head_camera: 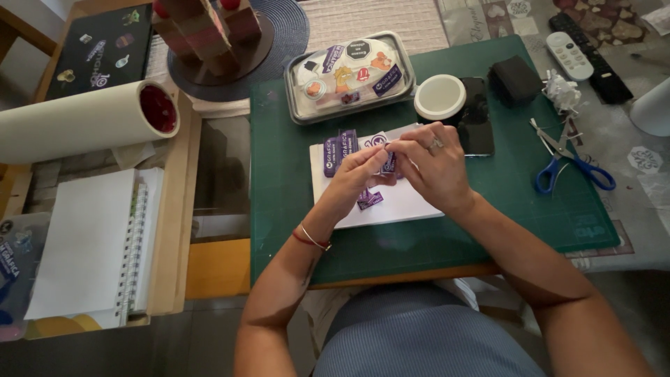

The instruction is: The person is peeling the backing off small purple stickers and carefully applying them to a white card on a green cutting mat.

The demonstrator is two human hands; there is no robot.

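Mid-frame, left hand (356,178) and right hand (429,164) pinch one purple sticker (389,162) between closed fingers, steadying it over the white sheet (405,202).

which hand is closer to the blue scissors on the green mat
Right. The right hand is at the white sheet, with the blue-handled scissors lying apart further to its right. The left hand is on the far side of the right hand from them.

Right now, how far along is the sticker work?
Done: a clear box holds assorted stickers. In hand: left hand and right hand pinch one purple sticker over the white sheet. Left: a few purple stickers on the sheet.
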